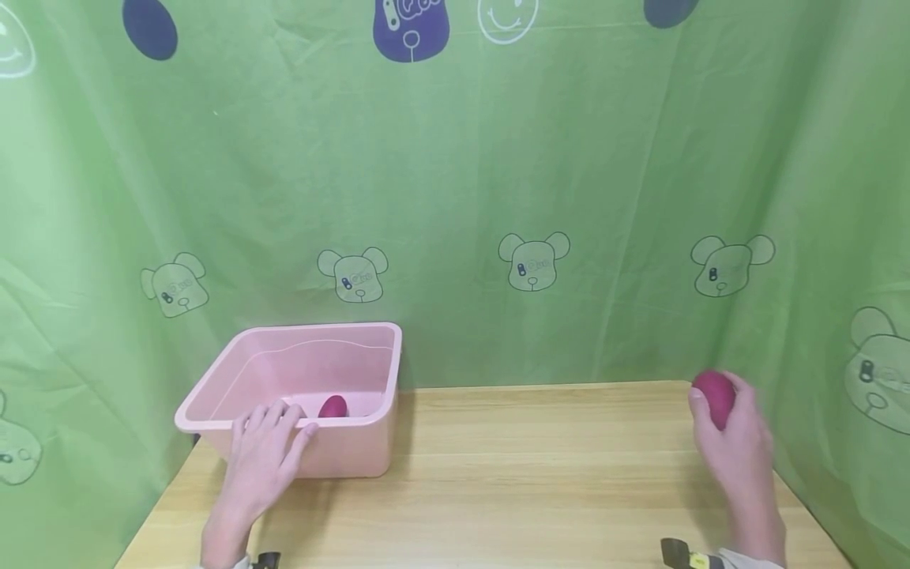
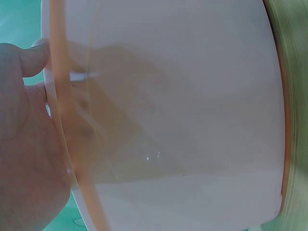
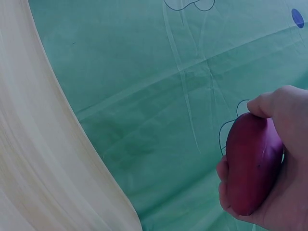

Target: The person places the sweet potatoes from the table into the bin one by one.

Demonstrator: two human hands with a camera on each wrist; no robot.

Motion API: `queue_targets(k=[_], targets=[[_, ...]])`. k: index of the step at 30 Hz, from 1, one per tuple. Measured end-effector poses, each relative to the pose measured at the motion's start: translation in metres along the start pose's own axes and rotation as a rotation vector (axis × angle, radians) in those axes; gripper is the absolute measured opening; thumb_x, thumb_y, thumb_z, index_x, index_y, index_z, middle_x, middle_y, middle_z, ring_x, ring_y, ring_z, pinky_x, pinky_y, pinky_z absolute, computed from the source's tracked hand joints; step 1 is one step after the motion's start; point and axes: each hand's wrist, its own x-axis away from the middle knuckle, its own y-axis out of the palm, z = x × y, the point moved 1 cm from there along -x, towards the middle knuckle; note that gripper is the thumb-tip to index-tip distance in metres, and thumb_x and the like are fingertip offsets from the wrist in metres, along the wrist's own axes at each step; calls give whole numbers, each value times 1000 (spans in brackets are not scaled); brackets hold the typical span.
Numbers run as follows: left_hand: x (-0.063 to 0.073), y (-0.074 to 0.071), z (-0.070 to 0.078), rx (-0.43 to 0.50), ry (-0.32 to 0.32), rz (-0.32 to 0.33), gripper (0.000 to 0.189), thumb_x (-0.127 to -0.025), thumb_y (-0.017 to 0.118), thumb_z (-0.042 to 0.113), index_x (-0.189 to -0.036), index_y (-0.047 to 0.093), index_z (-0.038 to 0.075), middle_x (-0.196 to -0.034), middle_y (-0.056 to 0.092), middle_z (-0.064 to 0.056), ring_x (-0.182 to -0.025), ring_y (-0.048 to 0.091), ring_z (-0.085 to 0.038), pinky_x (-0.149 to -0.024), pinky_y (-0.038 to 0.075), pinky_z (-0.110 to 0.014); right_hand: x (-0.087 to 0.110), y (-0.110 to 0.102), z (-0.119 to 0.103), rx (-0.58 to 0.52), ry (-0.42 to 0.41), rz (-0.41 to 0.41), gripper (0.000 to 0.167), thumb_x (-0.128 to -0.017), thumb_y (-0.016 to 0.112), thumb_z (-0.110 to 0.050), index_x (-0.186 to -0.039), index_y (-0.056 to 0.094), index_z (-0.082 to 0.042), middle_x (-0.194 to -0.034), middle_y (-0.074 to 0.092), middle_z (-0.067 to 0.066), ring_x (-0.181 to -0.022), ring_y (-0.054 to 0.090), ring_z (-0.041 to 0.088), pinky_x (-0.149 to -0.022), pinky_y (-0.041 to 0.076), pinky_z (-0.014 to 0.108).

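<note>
My right hand point(image 1: 739, 442) holds a dark red, mango-shaped fruit point(image 1: 718, 397) above the table's right side. In the right wrist view, fingers and thumb curl round this smooth, elongated fruit point(image 3: 252, 163). At the left stands a pink plastic tub point(image 1: 355, 450). My left hand point(image 1: 263, 450) grips its near rim, with the fingers bent over the edge and the thumb on the rim. Another dark red piece point(image 1: 332, 407) lies inside the tub, partly hidden by the near rim. The left wrist view shows the tub's outer wall point(image 2: 202, 120); the fingertips are hidden there.
A light wooden table point(image 1: 526, 474) carries the tub. A green curtain point(image 1: 455, 174) printed with bear heads hangs behind the table and along both sides, close to the tub and to the right hand.
</note>
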Motion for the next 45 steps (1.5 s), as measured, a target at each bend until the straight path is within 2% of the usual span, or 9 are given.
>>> queue_targets(k=[5, 9, 14, 21, 25, 28, 33, 45], targets=[[0, -1, 0, 5, -1, -2, 17, -102, 59, 30, -98, 62, 14, -97, 57, -4, -96, 51, -28, -96, 31, -60, 2, 2, -8, -5, -31, 7, 68, -106, 52, -36, -160, 24, -6, -133, 46, 39, -106, 51, 56, -69, 47, 61], [1, -1, 0, 4, 2, -1, 16, -102, 59, 30, -98, 62, 14, -97, 57, -4, -95, 50, -28, -96, 31, -60, 3, 3, -15, -18, -68, 8, 66, -106, 52, -35, -160, 24, -6, -134, 47, 39, -107, 52, 57, -72, 48, 68], [1, 0, -2, 2, -3, -4, 16, -102, 60, 31, -98, 61, 15, -97, 56, -3, -95, 50, -28, -97, 31, -60, 4, 4, -21, -27, -79, 0, 65, -107, 50, -34, -160, 24, -9, -136, 46, 38, -109, 51, 57, -73, 48, 68], [0, 1, -2, 1, 0, 3, 16, -102, 60, 30, -98, 61, 15, -97, 57, -3, -95, 50, -28, -96, 31, -59, 4, 4, -30, -13, -87, 17, 63, -105, 53, -34, -159, 29, -10, -133, 50, 36, -104, 54, 53, -67, 47, 55], [0, 2, -3, 3, 9, 18, 15, -102, 60, 30, -97, 61, 15, -97, 58, -4, -95, 51, -29, -95, 31, -59, 5, 6, -36, -11, -120, 35, 60, -105, 55, -31, -156, 34, -8, -130, 53, 36, -100, 55, 52, -64, 47, 49], [0, 2, -3, 6, 13, 26, 16, -101, 60, 30, -96, 61, 15, -97, 59, -4, -95, 51, -29, -95, 31, -59, 6, 8, -39, -11, -144, 39, 59, -104, 55, -30, -155, 36, -7, -130, 53, 36, -100, 56, 52, -65, 50, 53], [0, 2, -3, 8, 15, 24, 15, -102, 60, 29, -97, 61, 15, -96, 58, -4, -95, 51, -29, -95, 31, -59, 8, 12, -43, -3, -164, 30, 59, -104, 55, -29, -156, 35, -9, -133, 53, 35, -103, 55, 55, -72, 48, 68], [-1, 3, -4, 6, 17, 20, 15, -101, 61, 29, -97, 60, 15, -97, 58, -4, -95, 51, -29, -95, 31, -59, 9, 18, -51, 25, -230, 9, 58, -104, 56, -27, -156, 36, -10, -135, 53, 32, -101, 56, 54, -70, 48, 70]])
